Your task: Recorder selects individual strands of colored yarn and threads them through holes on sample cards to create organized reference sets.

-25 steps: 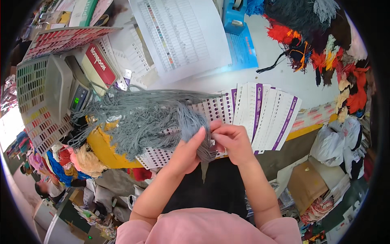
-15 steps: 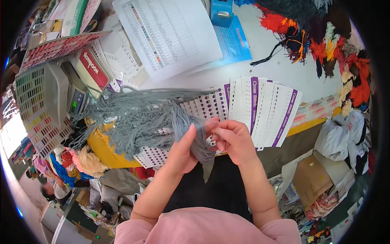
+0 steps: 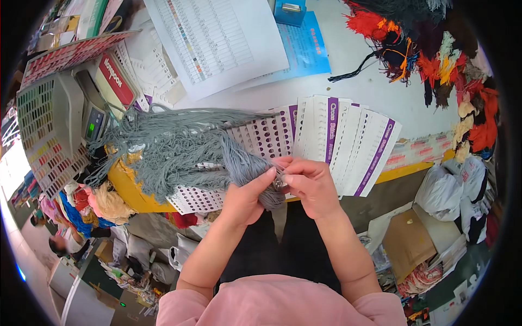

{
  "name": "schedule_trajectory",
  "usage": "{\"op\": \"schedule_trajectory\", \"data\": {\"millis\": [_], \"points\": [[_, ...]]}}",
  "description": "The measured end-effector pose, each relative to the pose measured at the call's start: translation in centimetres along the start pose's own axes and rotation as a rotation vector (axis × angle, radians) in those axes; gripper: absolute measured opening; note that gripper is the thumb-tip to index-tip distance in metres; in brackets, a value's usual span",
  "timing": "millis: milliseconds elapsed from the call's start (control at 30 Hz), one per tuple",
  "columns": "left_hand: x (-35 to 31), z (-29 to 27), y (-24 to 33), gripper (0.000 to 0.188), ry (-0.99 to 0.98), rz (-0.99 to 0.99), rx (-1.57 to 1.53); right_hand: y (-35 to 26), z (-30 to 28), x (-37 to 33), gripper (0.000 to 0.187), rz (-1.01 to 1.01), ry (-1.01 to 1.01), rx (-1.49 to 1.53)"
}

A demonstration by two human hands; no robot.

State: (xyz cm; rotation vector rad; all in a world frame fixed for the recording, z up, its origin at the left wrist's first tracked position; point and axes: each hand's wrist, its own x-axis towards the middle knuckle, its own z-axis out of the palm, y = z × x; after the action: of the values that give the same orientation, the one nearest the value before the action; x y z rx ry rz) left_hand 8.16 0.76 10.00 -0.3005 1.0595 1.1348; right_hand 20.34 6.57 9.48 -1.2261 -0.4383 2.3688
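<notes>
We find both hands at the table [image 3: 353, 87] edge, meeting over a bundle of grey yarn [image 3: 179, 146]. The left hand [image 3: 247, 198] is closed around the hanging end of the yarn; the right hand [image 3: 310, 185] pinches strands at the same spot, fingertips touching the left thumb. The yarn spreads leftward across the table, over punched sample cards [image 3: 337, 138]. Printed sheets [image 3: 217, 38] lie beyond; mixed coloured yarns [image 3: 435, 60] sit far right.

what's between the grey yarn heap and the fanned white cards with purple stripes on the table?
In the head view, white sample cards with rows of dark oval holes lie between the heap of grey yarn and the fanned white purple-striped cards, partly under the yarn.
</notes>
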Motion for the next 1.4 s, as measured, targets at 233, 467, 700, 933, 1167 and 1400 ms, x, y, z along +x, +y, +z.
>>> {"op": "schedule_trajectory", "data": {"millis": [233, 467, 700, 933, 1167, 1400], "points": [[0.3, -0.1, -0.3, 0.024, -0.021, 0.013, -0.077, 0.0, -1.7, 0.3, 0.007, 0.136, -0.064, 0.05], [1.8, -2.4, -1.5, 0.013, -0.123, 0.133, -0.128, 1.1, -3.7, 0.5, 0.005, -0.034, -0.171, 0.015], [-6.3, -25.6, 4.3, 0.01, 0.131, 0.728, -0.735, -11.8, -16.5, 0.8, 0.01, -0.417, -0.205, 0.454], [-5.6, -16.0, 3.7, 0.007, -0.152, 0.007, -0.743, -12.9, -18.1, 1.6, 0.019, -0.85, 0.448, -0.198], [10.1, 0.5, -1.3, 0.018, 0.17, 0.262, 0.365, 3.8, -8.9, 6.8, 0.044, -0.74, 0.516, -1.275], [13.4, 1.5, -1.3, 0.011, 0.266, 0.26, 0.934, 4.5, -9.5, 7.2, 0.063, -0.861, 0.465, -1.449]]}}
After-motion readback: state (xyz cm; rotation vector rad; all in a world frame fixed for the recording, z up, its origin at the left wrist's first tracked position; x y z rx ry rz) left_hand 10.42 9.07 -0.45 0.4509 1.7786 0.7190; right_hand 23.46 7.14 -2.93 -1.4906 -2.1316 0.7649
